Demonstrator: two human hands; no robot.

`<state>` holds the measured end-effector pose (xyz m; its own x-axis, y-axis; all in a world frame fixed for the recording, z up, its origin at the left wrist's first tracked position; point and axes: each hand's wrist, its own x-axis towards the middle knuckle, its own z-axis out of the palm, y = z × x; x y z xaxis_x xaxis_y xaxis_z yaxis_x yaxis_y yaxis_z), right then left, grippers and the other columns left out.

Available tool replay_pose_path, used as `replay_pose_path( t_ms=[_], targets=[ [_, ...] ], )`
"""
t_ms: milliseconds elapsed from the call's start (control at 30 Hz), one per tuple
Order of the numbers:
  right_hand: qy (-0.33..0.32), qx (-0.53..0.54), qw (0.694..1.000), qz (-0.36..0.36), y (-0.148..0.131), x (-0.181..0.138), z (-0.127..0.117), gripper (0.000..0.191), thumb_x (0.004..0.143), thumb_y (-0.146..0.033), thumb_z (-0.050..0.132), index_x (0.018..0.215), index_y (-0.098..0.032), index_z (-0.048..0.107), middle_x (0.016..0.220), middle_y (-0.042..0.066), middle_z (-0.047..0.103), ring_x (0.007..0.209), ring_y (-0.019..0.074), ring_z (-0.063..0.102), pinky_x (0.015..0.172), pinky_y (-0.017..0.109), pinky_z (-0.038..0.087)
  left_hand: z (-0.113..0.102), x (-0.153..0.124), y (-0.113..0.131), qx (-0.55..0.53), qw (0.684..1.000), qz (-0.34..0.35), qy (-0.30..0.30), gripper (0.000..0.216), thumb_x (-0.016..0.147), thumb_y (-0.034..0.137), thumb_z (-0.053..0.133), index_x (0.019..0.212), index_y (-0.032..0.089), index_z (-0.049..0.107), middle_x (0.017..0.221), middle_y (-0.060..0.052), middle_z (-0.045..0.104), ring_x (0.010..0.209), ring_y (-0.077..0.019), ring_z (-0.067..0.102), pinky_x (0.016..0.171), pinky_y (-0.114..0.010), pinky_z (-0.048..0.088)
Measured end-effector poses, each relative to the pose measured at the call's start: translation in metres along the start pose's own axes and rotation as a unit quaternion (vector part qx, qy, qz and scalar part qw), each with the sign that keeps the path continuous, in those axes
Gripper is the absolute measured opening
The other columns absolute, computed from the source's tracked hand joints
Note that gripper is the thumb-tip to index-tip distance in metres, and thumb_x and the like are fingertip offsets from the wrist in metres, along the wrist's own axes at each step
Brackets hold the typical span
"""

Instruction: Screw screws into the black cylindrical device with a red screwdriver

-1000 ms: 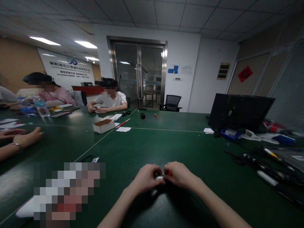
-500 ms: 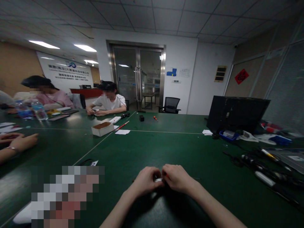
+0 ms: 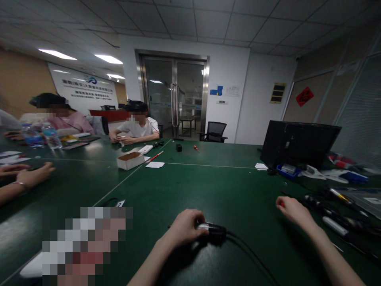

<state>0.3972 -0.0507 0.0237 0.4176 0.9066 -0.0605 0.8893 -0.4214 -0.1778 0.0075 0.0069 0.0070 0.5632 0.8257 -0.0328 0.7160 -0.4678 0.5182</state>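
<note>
My left hand (image 3: 187,226), low in the centre, has its fingers closed around the silver end of a cable connector (image 3: 217,233). The connector's black body points right, and a black cable runs from it toward the bottom edge. Off to the right, my right hand (image 3: 293,208) is closed above the table, well apart from the connector. A bit of red handle (image 3: 282,204) shows between its fingers, and a thin shaft (image 3: 337,247) is visible by the forearm. It looks like a screwdriver, mostly hidden by the hand.
Tools and cables (image 3: 336,214) lie at the right, near a black monitor (image 3: 300,143). A blue tray (image 3: 288,171) is beside it. Further back are an open box (image 3: 130,162), a small black block (image 3: 178,147) and an orange screwdriver (image 3: 196,148). Co-workers' hands (image 3: 32,176) are at left.
My right hand has left the left hand and moved far right with the red-handled tool. The black connector body and cable now show; my left hand stays in place.
</note>
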Motion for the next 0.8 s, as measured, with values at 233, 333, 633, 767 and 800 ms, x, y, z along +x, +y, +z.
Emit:
replay_pose_path(
  t_ms=[233,333,633,767,800],
  targets=[
    [0.017,0.002,0.996,0.093,0.077,0.011,0.012,0.028,0.092,-0.016,0.046,0.092,-0.016,0.074,0.103,0.021,0.076,0.096,0.0314,0.075,0.076,0.036,0.054,-0.003,-0.002,0.001,0.005,1.000,0.011,-0.020,0.026,0.079,0.036,0.071,0.098,0.020,0.077,0.100,-0.006,0.074,0.093,-0.0257,0.066,0.080,-0.031,0.046],
    [0.020,0.014,0.996,0.085,0.083,0.012,0.020,0.027,0.091,-0.018,0.047,0.090,-0.019,0.074,0.099,0.018,0.077,0.091,0.0294,0.075,0.072,0.034,0.053,-0.004,-0.003,0.002,0.005,1.000,0.006,-0.016,0.026,0.079,0.036,0.071,0.099,0.020,0.077,0.101,-0.007,0.074,0.095,-0.0261,0.065,0.081,-0.031,0.046],
    [0.010,0.042,0.998,0.044,0.059,0.009,0.015,0.020,0.087,-0.019,0.052,0.086,-0.021,0.072,0.098,0.017,0.076,0.091,0.0313,0.074,0.073,0.036,0.052,-0.004,-0.002,0.001,0.007,1.000,0.001,-0.022,0.026,0.080,0.036,0.071,0.099,0.020,0.076,0.103,-0.007,0.073,0.095,-0.0262,0.065,0.080,-0.032,0.045],
    [-0.025,0.073,0.995,-0.069,0.003,-0.010,0.021,0.017,0.089,-0.021,0.055,0.085,-0.021,0.072,0.102,0.012,0.076,0.095,0.0255,0.071,0.079,0.030,0.050,-0.003,-0.003,0.001,0.011,1.000,0.004,-0.018,0.025,0.080,0.036,0.070,0.099,0.020,0.075,0.101,-0.006,0.073,0.095,-0.0258,0.064,0.081,-0.031,0.045],
    [-0.039,0.084,0.990,-0.107,-0.017,-0.018,0.025,0.017,0.090,-0.022,0.056,0.085,-0.022,0.073,0.101,0.009,0.077,0.094,0.0230,0.071,0.079,0.028,0.049,-0.002,-0.003,0.001,0.012,1.000,0.006,-0.019,0.025,0.080,0.036,0.071,0.099,0.020,0.075,0.101,-0.006,0.073,0.095,-0.0259,0.064,0.081,-0.031,0.045]
  ],
)
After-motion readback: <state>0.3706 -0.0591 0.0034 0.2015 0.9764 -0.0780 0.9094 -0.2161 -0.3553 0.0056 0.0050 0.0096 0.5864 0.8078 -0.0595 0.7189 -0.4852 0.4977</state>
